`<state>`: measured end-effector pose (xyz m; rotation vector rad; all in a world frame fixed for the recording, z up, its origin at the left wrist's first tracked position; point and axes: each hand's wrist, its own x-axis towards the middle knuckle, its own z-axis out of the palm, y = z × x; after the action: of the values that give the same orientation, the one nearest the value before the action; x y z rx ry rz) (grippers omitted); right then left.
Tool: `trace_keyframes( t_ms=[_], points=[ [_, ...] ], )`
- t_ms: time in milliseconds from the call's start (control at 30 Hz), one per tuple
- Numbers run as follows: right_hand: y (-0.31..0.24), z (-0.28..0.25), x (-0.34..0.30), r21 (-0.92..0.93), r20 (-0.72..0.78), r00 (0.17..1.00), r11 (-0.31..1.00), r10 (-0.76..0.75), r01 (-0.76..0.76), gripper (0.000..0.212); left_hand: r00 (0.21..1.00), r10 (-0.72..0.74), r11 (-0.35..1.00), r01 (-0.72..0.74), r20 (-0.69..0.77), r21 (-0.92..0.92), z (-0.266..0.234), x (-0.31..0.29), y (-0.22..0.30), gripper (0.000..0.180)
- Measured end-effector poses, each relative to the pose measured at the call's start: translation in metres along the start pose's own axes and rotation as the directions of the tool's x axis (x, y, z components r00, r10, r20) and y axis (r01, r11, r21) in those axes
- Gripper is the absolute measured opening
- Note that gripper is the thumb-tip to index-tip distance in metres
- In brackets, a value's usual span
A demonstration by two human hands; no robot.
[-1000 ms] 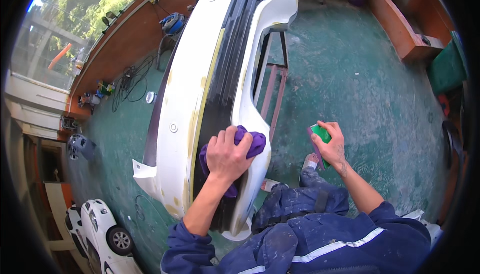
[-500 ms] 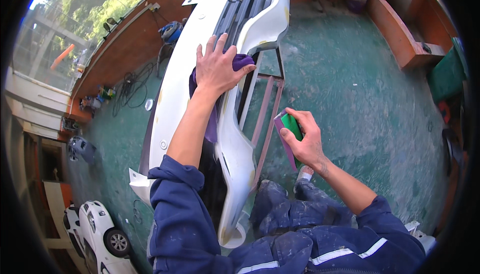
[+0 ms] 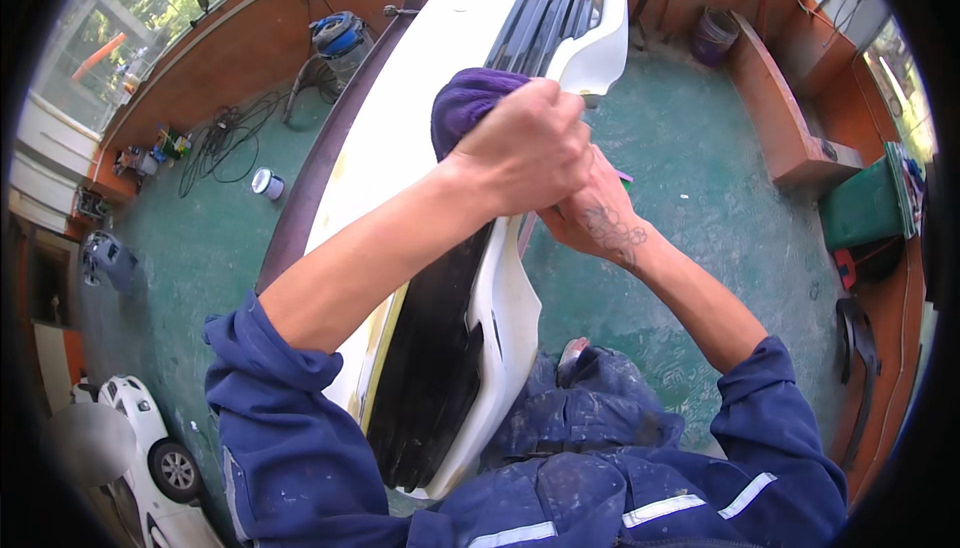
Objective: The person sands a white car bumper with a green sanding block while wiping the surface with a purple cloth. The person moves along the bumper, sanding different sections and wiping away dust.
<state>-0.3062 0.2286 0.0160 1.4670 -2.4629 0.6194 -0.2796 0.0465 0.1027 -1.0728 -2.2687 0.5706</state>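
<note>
A long white car bumper (image 3: 400, 98) with black slats in its far opening lies lengthwise before me on a frame stand. Above it my left hand (image 3: 535, 143) is closed on a bunched purple cloth (image 3: 470, 108), which bulges out past the thumb side. My right hand (image 3: 590, 208) is right up against the left one, partly behind it, at the bumper's right edge. Its fingers are mostly hidden. Just a thin purple edge of the sanding block (image 3: 626, 177) shows beyond it.
On the green floor to the left are a small paint can (image 3: 267, 184), coiled cable (image 3: 225, 143) and a blue-topped vacuum (image 3: 340, 43). A white car (image 3: 150, 438) stands lower left. At right are a low orange wall (image 3: 780, 98), a green bin (image 3: 865, 203) and a purple-lined bucket (image 3: 714, 36).
My left hand has lifted off the bumper, gathered the cloth into a fist and moved right. My right hand has come up to meet it. The bumper appears shifted and turned in view.
</note>
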Motion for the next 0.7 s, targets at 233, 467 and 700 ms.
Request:
trace_keyframes(
  t_ms=[233,467,700],
  points=[
    [-0.042,-0.007,-0.018,-0.037,-0.033,0.997,0.997,-0.066,0.064,0.036,0.984,-0.007,1.0,0.005,-0.179,-0.009,0.006,-0.031,-0.001,0.012],
    [-0.073,-0.011,-0.011,-0.097,0.017,1.0,0.995,-0.024,0.025,0.055,0.896,-0.395,0.843,0.441,0.202,-0.309,0.016,-0.12,0.011,0.034],
    [-0.052,-0.012,0.008,-0.165,0.021,0.999,0.985,-0.046,0.049,0.057,0.909,-0.325,0.848,0.402,0.26,-0.344,0.013,-0.124,0.004,0.075]
  ],
)
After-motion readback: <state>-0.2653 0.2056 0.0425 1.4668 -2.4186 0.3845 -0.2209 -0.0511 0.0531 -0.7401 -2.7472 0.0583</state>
